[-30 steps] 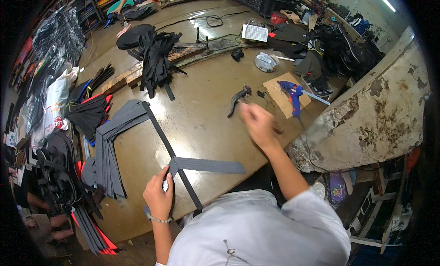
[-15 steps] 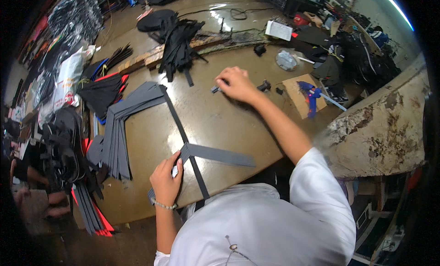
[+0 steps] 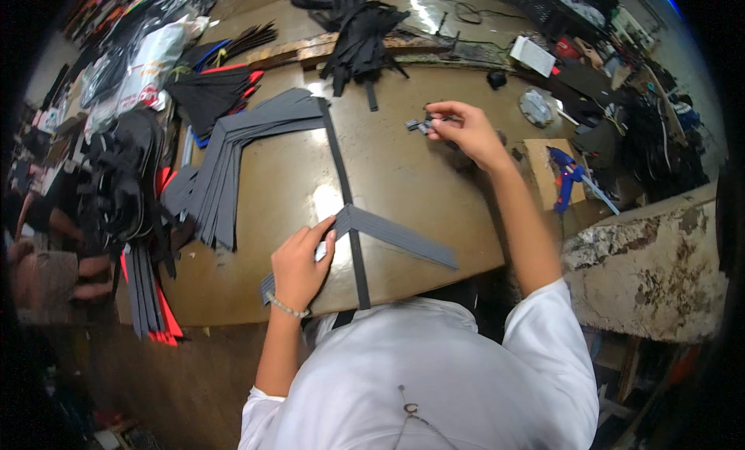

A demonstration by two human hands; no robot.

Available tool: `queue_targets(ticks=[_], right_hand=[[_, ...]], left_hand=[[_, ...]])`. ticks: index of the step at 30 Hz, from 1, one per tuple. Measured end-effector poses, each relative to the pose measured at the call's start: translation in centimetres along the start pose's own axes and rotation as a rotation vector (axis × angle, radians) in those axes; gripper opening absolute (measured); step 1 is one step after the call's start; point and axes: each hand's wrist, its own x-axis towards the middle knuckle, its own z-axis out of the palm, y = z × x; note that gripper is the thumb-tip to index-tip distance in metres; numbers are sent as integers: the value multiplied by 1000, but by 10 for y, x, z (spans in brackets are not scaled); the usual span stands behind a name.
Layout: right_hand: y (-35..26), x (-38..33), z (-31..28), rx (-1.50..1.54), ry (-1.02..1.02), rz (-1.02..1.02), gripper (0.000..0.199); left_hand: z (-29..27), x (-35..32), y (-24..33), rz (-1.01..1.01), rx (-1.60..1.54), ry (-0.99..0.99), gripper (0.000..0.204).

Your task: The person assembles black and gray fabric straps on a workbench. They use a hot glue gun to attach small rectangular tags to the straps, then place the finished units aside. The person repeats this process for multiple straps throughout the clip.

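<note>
A bent grey strip (image 3: pixel 403 237) with stitched-looking lines lies on the near part of the table, its corner crossing a long narrow black strap (image 3: pixel 339 159). My left hand (image 3: pixel 299 262) rests on the corner, fingertips pressing it. A small white piece (image 3: pixel 320 250) shows between that hand's thumb and fingers. Farther right, my right hand (image 3: pixel 472 136) is curled with thumb and forefinger close together beside several small grey pieces (image 3: pixel 419 126). What its fingertips hold is too small to make out. A stack of similar bent grey strips (image 3: pixel 225 159) lies at left, touching the strap's far end.
A blue glue gun (image 3: pixel 568 178) lies on cardboard (image 3: pixel 541 159) at right. Black strips (image 3: pixel 361 43) are heaped at the back by a wooden bar (image 3: pixel 279 56). Black and red pieces (image 3: pixel 209 97) crowd the left, near a white bag (image 3: pixel 155 58). A worn slab (image 3: pixel 644 271) stands right.
The whole view has shifted, so the table's things appear farther up and right. My right hand has drawn slightly back from the small grey pieces, its fingers pinched. My left hand stays on the grey strip.
</note>
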Motion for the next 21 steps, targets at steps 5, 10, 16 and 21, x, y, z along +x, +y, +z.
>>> queue_targets(ticks=[5,10,16,21], right_hand=[[-23,-56,41,-178,-13,-31,20],[-26,-111,96,-298,-306,-170,27],[0,-105,129,-517,-160,-359,42],[7,-99,134,-524,-153,-354,47]], left_hand=[[-2,-6,4,-23,31,-38,20],[0,-10,8,-40,26,-45,21],[1,-11,10,-35,38,-29,20],[4,-12,8,-39,40,-10,20]])
